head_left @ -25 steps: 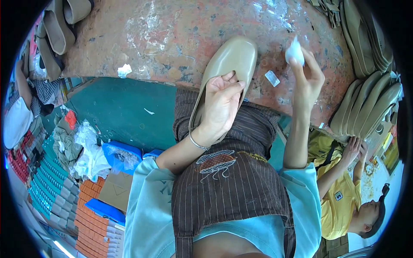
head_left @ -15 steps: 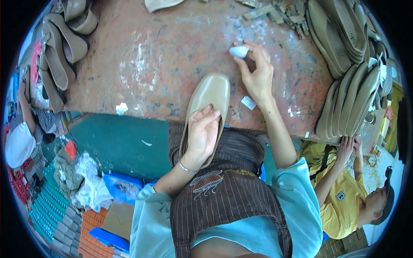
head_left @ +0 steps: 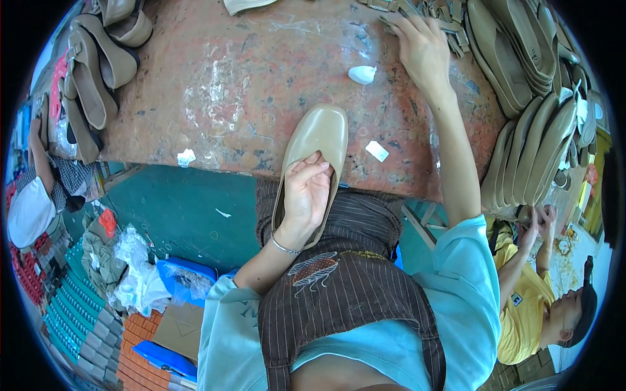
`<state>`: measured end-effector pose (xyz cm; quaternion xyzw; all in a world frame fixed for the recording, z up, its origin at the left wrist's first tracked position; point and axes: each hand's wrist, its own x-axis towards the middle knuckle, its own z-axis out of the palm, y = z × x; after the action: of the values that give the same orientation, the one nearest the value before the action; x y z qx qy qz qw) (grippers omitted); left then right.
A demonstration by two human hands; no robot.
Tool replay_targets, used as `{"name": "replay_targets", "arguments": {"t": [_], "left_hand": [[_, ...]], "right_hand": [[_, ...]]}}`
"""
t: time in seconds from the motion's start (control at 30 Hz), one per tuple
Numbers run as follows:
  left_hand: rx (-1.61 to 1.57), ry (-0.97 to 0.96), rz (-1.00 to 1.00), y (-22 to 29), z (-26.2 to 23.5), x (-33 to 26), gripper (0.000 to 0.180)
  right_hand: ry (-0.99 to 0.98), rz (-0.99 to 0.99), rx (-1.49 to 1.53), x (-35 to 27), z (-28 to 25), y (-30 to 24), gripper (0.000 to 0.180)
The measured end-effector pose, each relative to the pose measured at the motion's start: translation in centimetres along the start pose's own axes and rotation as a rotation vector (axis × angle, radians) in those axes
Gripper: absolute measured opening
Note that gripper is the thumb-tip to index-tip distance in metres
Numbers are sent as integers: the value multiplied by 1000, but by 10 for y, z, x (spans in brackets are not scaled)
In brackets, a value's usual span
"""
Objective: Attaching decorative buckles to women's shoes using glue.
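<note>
A beige square-toed slip-on shoe [head_left: 317, 130] lies over the table's near edge, toe away from me. My left hand [head_left: 308, 189] is inside its opening, the thumb and fingers closed on the front of the upper. Farther off on the right, my right hand [head_left: 425, 55] reaches to a heap of beige strap pieces [head_left: 450, 16]. Its fingertips pinch the end of one strap piece [head_left: 387, 25], partly hidden by the hand. A small rounded white piece [head_left: 362, 74] rests on the table beyond the shoe. Right of the shoe lies a white paper slip [head_left: 377, 150].
Stacked beige shoes [head_left: 528, 150] stand along the table's right side, and heeled shoes [head_left: 91, 85] at the left. Another white scrap [head_left: 186, 158] lies by the near edge. A co-worker in a yellow shirt [head_left: 528, 326] is at the right; another person sits far left.
My right hand has let go of the white piece, leaving it on the table, and has moved away to the strap pieces. My left hand stays in the shoe.
</note>
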<state>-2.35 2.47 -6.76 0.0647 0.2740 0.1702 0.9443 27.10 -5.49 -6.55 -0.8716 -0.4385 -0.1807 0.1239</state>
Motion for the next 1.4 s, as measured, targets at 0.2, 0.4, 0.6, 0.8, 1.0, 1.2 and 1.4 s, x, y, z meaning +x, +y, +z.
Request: {"name": "replay_targets", "arguments": {"t": [0.2, 0.4, 0.6, 0.8, 1.0, 1.2, 1.4], "left_hand": [[72, 92, -1, 3, 8, 0, 23], [53, 90, -39, 4, 8, 5, 10], [-53, 69, -25, 1, 2, 4, 11], [-30, 83, -32, 2, 7, 3, 15], [-52, -39, -43, 1, 4, 4, 25], [15, 115, -68, 4, 17, 3, 29], [30, 131, -42, 1, 13, 3, 27]], "right_hand": [[-180, 547, 562, -92, -54, -44, 17], [-21, 611, 280, -112, -53, -64, 22], [-71, 357, 71, -123, -54, -69, 33], [-106, 553, 227, -116, -60, -80, 31], [-21, 398, 716, -100, -87, -115, 35], [-178, 263, 719, -87, -84, -153, 38], [-155, 176, 697, -87, -77, -153, 39]]}}
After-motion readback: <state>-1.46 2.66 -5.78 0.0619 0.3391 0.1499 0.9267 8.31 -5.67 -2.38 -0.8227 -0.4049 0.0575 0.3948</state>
